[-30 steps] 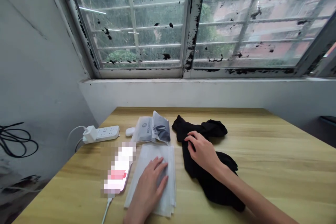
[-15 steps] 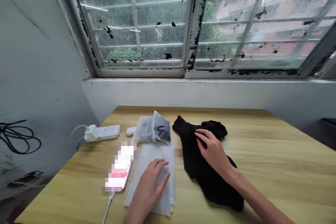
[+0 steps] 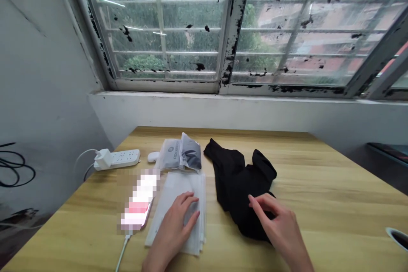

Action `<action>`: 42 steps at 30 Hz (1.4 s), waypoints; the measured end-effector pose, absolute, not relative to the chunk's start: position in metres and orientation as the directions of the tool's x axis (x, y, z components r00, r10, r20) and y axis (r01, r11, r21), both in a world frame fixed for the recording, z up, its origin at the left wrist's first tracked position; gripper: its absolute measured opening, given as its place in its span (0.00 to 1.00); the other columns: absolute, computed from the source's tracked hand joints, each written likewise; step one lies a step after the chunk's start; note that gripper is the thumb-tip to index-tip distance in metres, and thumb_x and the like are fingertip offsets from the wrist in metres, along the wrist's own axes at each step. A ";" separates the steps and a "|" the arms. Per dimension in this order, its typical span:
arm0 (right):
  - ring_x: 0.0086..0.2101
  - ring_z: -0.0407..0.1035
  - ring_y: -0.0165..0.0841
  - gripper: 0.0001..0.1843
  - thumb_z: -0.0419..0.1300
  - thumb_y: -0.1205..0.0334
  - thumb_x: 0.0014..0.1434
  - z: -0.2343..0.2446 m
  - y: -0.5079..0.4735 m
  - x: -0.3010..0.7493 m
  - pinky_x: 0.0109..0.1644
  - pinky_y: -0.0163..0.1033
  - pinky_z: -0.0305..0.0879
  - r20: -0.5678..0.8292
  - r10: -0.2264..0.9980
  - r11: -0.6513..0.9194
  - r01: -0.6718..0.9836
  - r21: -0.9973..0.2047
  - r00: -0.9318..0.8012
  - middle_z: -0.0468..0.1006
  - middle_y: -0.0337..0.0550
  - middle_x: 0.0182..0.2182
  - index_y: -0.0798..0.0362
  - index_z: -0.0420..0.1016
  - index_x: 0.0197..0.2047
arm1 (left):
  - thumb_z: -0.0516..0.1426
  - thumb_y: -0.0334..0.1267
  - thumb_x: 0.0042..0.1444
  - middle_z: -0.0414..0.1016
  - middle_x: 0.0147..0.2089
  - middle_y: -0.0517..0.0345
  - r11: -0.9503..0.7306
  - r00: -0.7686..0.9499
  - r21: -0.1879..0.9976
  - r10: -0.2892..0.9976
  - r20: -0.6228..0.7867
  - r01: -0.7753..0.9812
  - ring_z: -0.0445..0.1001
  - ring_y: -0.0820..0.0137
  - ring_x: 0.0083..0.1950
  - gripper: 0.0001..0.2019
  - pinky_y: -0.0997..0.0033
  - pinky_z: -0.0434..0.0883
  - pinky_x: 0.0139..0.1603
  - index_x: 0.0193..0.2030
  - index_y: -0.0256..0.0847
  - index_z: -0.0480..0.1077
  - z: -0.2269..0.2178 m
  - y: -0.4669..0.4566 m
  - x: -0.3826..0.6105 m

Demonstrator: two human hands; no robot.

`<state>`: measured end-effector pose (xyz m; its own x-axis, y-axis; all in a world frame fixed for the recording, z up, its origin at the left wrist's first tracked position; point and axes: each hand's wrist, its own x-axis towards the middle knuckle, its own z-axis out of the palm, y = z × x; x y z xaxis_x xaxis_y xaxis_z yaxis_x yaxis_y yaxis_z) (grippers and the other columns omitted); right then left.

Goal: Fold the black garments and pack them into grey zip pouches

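My left hand point(image 3: 175, 223) lies with its fingers apart on a stack of flat, translucent white plastic bags point(image 3: 172, 185). To the right is a rumpled black cloth item, perhaps a garment point(image 3: 234, 180). It has a narrow end at the upper left and a folded, sleeve-like piece at the upper right. Over its lower right part is my right hand point(image 3: 280, 223), thumb and forefinger tips pinched together above the black cloth. Whether any cloth is caught between them cannot be seen. The hand hides the cloth's lower right edge.
Behind the stack sits a filled, printed frosted bag point(image 3: 180, 153) beside a small white object point(image 3: 153, 157). At left are a lit, blurred-out phone point(image 3: 140, 199) on a cable and a power strip point(image 3: 123, 158). A white-rimmed dark object point(image 3: 398, 238) shows at the right edge.
My right hand has come back toward me across the black cloth, its fingers now pinched. The cloth's upper right piece has unfolded upward. The view has swung slightly right; my left hand stays on the bags.
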<state>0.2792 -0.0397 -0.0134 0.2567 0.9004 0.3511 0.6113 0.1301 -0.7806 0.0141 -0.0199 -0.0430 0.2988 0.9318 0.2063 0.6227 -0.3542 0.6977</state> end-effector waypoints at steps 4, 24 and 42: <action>0.19 0.67 0.36 0.27 0.59 0.30 0.53 -0.020 -0.028 0.282 0.23 0.39 0.61 0.344 0.822 -0.036 0.645 -0.764 0.453 0.71 0.39 0.18 0.47 0.70 0.24 | 0.55 0.35 0.64 0.77 0.61 0.48 -0.358 0.299 0.693 0.931 0.211 0.626 0.75 0.58 0.63 0.13 0.53 0.72 0.64 0.53 0.45 0.75 -0.047 -0.019 0.014; 0.26 0.74 0.38 0.19 0.59 0.45 0.60 0.032 -0.027 0.275 0.32 0.39 0.70 0.619 0.723 0.222 0.746 -0.628 0.306 0.81 0.42 0.25 0.47 0.78 0.25 | 0.51 0.36 0.65 0.76 0.60 0.42 -0.314 0.267 0.674 0.947 0.177 0.668 0.76 0.54 0.61 0.15 0.50 0.74 0.62 0.53 0.41 0.75 -0.048 -0.017 0.021; 0.26 0.77 0.40 0.23 0.52 0.54 0.59 -0.019 -0.022 0.293 0.28 0.42 0.70 0.545 0.768 0.053 0.814 -0.578 0.336 0.85 0.50 0.43 0.51 0.79 0.52 | 0.54 0.32 0.62 0.78 0.59 0.47 -0.381 0.260 0.628 0.924 0.279 0.679 0.79 0.56 0.59 0.15 0.55 0.76 0.60 0.52 0.46 0.76 -0.052 -0.017 0.023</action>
